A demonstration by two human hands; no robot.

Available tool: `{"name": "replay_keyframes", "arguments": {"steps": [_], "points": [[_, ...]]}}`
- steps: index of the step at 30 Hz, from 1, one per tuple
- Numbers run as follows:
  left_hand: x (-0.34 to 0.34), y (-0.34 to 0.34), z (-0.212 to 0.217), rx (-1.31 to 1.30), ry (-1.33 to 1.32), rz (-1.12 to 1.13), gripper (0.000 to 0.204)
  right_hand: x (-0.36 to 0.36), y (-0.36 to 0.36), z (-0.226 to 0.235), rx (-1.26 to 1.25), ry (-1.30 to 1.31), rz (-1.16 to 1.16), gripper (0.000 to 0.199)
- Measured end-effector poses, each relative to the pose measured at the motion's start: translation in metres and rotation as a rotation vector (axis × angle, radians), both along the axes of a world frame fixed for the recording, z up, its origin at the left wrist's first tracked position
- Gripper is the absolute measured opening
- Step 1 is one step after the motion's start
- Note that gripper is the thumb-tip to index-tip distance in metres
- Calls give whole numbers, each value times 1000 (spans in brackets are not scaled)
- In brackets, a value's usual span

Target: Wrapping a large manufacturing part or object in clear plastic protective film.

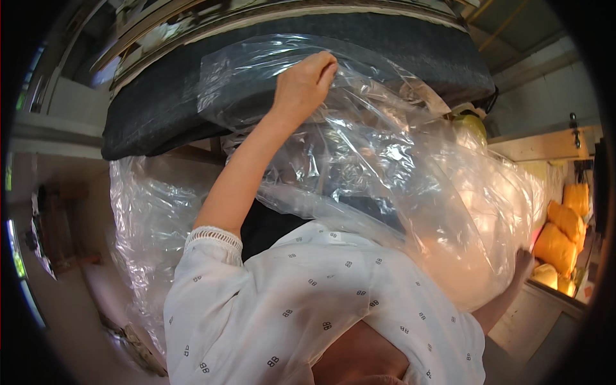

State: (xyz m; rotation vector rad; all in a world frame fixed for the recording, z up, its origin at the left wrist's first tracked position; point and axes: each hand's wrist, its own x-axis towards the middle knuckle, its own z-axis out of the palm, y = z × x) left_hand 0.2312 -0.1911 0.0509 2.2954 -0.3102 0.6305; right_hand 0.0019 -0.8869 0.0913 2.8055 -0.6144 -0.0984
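Note:
A large, loose sheet of clear plastic film lies crumpled and shiny in front of me, spreading from the dark padded surface across to my right side. My left hand is raised over the far part of the film, its fingers closed in a pinch on the plastic. Out at the far right, my right hand is beside the film's right edge; its fingers are hidden, so I cannot tell how it grips. Under the far end of the film is a long dark grey padded cover.
More clear film hangs down at the left. A round yellow-green object shows partly behind the plastic. Several orange-yellow bundles stand on a lit shelf at the right. A wooden ledge juts out above them.

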Motion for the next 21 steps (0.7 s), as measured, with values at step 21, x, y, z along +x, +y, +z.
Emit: {"name": "replay_keyframes", "arguments": {"steps": [21], "points": [[25, 13, 17, 274, 187, 215, 20, 280, 328, -193, 560, 121, 485, 32]]}}
